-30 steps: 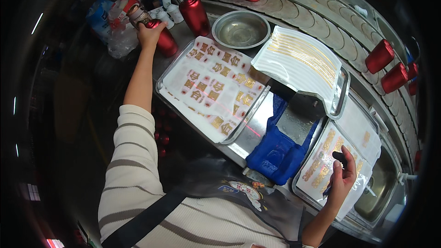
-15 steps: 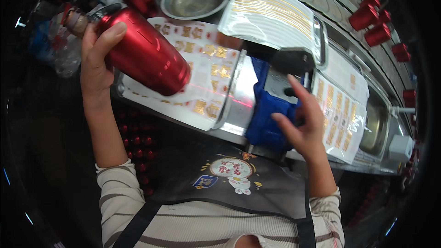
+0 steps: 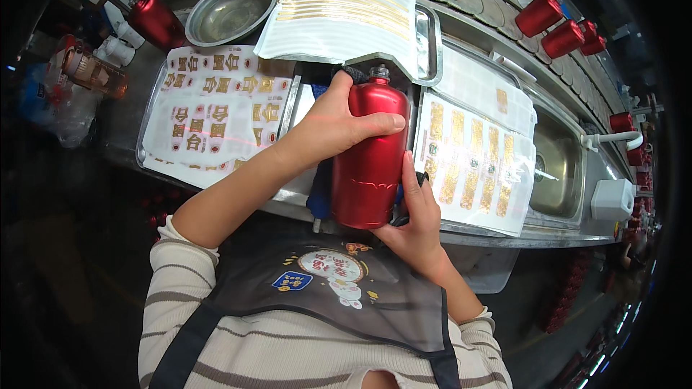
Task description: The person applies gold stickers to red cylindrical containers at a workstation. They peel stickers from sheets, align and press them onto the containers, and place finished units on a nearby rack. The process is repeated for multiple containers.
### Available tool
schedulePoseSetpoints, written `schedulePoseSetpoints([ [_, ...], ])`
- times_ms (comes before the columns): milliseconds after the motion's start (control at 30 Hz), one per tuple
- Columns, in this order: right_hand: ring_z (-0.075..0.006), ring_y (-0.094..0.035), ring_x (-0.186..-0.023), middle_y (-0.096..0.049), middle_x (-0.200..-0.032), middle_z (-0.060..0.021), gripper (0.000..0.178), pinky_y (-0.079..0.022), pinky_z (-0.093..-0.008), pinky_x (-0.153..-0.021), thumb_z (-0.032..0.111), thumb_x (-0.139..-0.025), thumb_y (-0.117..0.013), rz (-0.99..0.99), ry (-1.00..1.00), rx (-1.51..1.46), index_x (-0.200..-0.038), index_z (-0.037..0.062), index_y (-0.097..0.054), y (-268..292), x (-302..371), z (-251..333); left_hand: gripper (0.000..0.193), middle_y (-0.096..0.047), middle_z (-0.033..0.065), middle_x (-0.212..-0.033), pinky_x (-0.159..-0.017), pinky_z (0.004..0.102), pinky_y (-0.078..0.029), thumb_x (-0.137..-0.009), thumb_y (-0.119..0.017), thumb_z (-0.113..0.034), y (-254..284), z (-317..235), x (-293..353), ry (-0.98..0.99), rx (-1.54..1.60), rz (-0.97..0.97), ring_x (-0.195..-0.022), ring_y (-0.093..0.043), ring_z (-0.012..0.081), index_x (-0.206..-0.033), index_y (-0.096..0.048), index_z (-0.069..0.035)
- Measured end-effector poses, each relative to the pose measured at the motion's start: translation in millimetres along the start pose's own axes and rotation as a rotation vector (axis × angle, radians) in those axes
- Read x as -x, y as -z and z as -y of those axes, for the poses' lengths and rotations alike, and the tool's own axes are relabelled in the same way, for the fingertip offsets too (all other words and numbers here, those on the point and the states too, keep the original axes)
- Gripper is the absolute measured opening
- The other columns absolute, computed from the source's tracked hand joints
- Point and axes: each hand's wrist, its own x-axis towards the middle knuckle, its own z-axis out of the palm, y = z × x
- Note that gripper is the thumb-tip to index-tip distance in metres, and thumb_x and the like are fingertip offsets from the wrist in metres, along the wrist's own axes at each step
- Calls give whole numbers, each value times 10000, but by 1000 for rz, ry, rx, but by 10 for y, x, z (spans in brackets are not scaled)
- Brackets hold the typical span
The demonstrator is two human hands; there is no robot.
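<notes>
A shiny red bottle with a bare threaded neck is in front of me at the middle, its neck pointing away. My left hand is closed round its upper part, the thumb lying across the shoulder. Lower down, my right hand holds the base from the right, thumb near the bottom edge and fingers along the side. Behind the bottle, mostly hidden, lies a blue cloth. To the left is a sheet of gold and red decals; to the right, a sheet with gold decal strips.
A metal bowl and another red bottle stand at the back left. A white sheet with thin gold stripes lies beyond my bottle. At right are a sink and a white jug. Red bottles line the slatted conveyor.
The red bottle moved from over the left decal sheet to the middle, in my left hand. My right hand, open above the blue cloth before, now grips its base. The view shifted.
</notes>
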Motion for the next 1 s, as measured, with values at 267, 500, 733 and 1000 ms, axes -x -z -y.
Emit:
schedulePoseSetpoints([
  [267, -282, -590, -819, -556, -993, -150, 1147, -499, -357, -635, 276, -615, -906, 144, -23, -2, -1545, 26, -284, -31, -96, -147, 849, -631, 168, -1115, -929, 352, -510, -714, -876, -422, 91, 303, -206, -98, -56, -50, -1031, -638, 217, -1262, -436, 55],
  [500, -70, -464, -621, -647, -1001, -69, 892, -400, -207, -555, 187, -697, -842, 146, -365, -283, -1483, 47, -444, 519, -194, -298, 315, -682, 13, -897, -677, 220, -505, -863, -777, -196, 998, -15, -426, -264, -219, -399, -751, -615, 62, -1096, -664, -18],
  [733, -45, -585, -670, -625, -1029, -79, 601, -468, -172, -599, 38, -876, -678, -151, -532, -513, -1440, 12, -472, 404, -152, -264, 732, -700, 198, -1034, -841, 332, -529, -716, -847, -370, 2226, -81, -1842, -183, -835, -629, -955, -673, 242, -1173, -577, 134],
  [1000, -30, -549, -629, -630, -1005, -58, 574, -441, -163, -563, -3, -866, -663, -218, -587, -466, -1418, 21, -506, 273, -189, -166, 982, -609, 277, -1281, -995, 379, -485, -589, -890, -488, 2184, -134, -2225, -85, -1032, -548, -1190, -611, 341, -1289, -556, 116],
])
